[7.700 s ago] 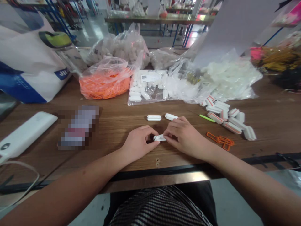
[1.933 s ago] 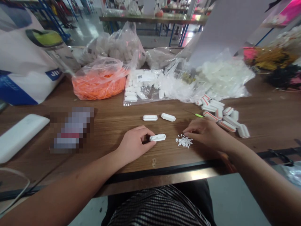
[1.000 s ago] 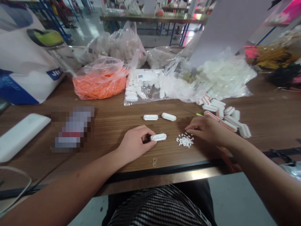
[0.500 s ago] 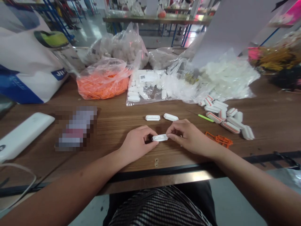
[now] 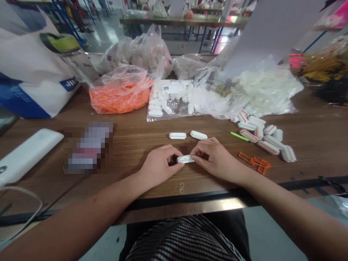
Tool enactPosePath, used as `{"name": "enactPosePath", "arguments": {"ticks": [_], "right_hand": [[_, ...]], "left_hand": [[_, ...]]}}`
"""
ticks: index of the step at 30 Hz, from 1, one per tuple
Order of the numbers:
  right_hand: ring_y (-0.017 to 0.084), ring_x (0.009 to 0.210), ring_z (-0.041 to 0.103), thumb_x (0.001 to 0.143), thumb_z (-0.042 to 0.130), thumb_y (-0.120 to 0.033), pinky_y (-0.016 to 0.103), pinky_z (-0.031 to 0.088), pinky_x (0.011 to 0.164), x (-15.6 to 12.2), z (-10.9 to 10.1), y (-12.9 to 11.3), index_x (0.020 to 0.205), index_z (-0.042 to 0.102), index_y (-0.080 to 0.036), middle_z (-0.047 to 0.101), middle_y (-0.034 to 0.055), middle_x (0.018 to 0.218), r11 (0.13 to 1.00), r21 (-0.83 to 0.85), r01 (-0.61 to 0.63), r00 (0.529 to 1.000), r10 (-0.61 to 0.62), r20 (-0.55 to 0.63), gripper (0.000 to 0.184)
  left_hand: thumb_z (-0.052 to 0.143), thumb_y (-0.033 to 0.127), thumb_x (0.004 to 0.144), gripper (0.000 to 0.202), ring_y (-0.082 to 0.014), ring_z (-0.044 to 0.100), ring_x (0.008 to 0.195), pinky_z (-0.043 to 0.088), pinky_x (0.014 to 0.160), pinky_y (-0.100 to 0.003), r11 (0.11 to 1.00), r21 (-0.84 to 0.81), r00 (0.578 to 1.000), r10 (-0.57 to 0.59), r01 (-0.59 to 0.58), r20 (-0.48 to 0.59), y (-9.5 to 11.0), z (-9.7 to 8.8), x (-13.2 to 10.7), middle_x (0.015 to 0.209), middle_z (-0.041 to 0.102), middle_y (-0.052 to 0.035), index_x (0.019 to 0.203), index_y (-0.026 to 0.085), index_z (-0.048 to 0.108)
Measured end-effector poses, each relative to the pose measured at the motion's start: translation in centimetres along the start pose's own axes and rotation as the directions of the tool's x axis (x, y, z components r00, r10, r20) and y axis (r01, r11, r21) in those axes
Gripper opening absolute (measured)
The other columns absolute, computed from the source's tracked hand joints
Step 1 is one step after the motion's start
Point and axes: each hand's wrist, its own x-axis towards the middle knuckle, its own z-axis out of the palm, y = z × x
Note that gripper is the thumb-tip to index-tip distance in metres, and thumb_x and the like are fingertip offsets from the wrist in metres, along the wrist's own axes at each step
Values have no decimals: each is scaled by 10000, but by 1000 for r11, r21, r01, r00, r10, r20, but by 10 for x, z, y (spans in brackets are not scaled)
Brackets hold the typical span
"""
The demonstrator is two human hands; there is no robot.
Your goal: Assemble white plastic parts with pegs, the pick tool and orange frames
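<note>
Between my two hands is a small white plastic housing (image 5: 184,159) with a row of dark marks along its face. My left hand (image 5: 159,162) pinches its left end between thumb and fingers. Thumb and fingertips of my right hand (image 5: 214,158) close on its right end and cover it. Just beyond lie two similar white plastic pieces, the left one (image 5: 177,136) level and the right one (image 5: 198,135) slightly angled. Several thin orange frames (image 5: 255,162) rest to the right of my right hand. A tool with a green handle (image 5: 239,136) and a thin shaft lies behind them.
White pieces with orange edging (image 5: 269,139) are heaped at right. Along the back stand a bag of orange parts (image 5: 119,95), a bag of white parts (image 5: 170,103) and a bag of translucent parts (image 5: 263,87). A white oblong device (image 5: 32,154) and a pixelated object (image 5: 89,148) lie left.
My right hand has shifted slightly left along the white housing, covering more of its right end. My left hand keeps its hold. The view has moved very slightly.
</note>
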Motion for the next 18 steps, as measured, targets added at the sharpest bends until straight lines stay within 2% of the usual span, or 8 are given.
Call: {"name": "enactPosePath", "arguments": {"ticks": [3,7,12,18], "right_hand": [[152,710,572,883,566,-194,344,349,796,-2,-2,-1,778,648,-184,640,3,701,999,-20,38,999,-38,-5,133],[176,745,579,903,520,-207,365,346,792,-8,-5,-3,828,710,-200,676,31,723,984,-126,124,992,-126,-9,205],[192,754,598,894,514,-198,391,369,817,-15,-5,-5,930,736,-214,710,39,743,970,-190,148,983,-165,-76,226],[194,739,593,883,520,-210,394,373,837,-15,1,-11,832,735,-213,706,34,723,922,-333,197,971,-231,-64,221]], "left_hand": [[683,204,765,91,-110,465,582,367,589,-246,1000,2,1000,5,-5,0,0,1,0,670,557,33,852,214,707],[684,217,769,100,-111,472,591,372,592,-246,1000,1,1000,6,-6,-4,0,1,0,684,564,31,866,213,708],[678,216,775,79,-111,476,593,370,584,-244,1000,-9,1000,1,-1,1,1,0,0,685,562,30,849,209,708],[681,223,782,89,-110,473,595,362,581,-243,1000,1,1000,5,-5,-2,2,0,0,673,542,31,861,202,714]]}}
